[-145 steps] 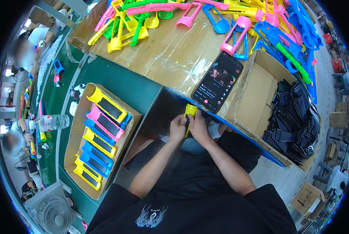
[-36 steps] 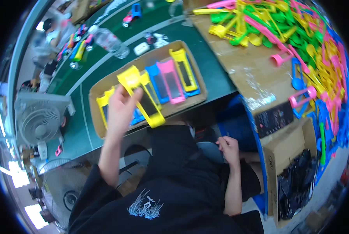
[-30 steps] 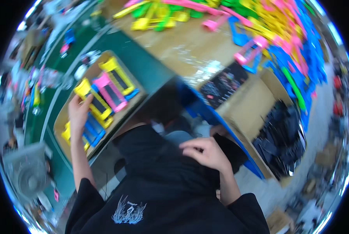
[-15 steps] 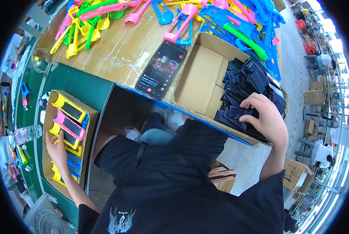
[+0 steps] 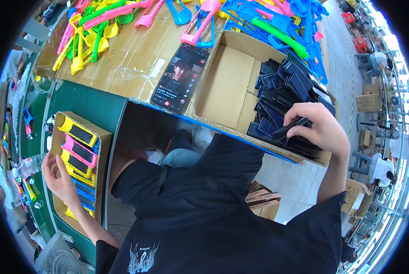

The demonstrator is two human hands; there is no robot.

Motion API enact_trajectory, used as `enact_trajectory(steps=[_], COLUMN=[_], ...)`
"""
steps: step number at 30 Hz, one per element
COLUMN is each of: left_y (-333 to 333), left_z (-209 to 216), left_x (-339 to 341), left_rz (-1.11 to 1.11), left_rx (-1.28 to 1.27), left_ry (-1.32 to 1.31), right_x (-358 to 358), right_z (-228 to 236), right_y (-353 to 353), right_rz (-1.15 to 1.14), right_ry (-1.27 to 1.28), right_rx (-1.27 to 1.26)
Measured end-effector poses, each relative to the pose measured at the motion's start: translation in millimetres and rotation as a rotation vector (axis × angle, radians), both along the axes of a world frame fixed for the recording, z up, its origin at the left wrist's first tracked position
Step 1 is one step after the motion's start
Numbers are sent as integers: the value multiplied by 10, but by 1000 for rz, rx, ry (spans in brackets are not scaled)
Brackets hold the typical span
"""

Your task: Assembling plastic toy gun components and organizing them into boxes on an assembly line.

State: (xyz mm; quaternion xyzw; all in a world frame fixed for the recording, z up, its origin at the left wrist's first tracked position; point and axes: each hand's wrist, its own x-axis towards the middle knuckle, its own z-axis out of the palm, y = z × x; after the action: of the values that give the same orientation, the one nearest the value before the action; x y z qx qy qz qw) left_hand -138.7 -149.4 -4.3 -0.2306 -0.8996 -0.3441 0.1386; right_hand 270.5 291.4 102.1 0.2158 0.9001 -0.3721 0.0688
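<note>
At the right, my right hand pinches a small dark rectangular panel between thumb and fingers. The panel is over a heap of similar dark panels in a shallow cardboard box. To the left, my left hand has its fingers apart and holds nothing. It hovers at the left side of a narrow carton holding a row of plastic pieces. These include a pink piece with a dark panel in it, a yellow one and blue ones.
A phone with a lit screen lies on the cardboard-covered table. Behind it are piled blue plastic parts, with yellow, green and pink parts at the far left. A clear bottle and a fan are at the left.
My right hand has pinched a dark panel and tilted it up from the heap. My left hand has drawn back from the yellow piece it was touching, toward the left.
</note>
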Motion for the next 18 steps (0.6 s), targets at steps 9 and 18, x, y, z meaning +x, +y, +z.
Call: enact_trajectory(steps=[9, 18], left_y=[1836, 3429], left_z=[835, 389], left_x=[1354, 2131], left_rz=[-1056, -1681], left_rx=[162, -402], left_ry=[-418, -170], right_x=[-118, 504], right_z=[41, 78], right_y=[192, -106], right_rz=[132, -469], right_ry=[-58, 61], right_rx=[39, -134])
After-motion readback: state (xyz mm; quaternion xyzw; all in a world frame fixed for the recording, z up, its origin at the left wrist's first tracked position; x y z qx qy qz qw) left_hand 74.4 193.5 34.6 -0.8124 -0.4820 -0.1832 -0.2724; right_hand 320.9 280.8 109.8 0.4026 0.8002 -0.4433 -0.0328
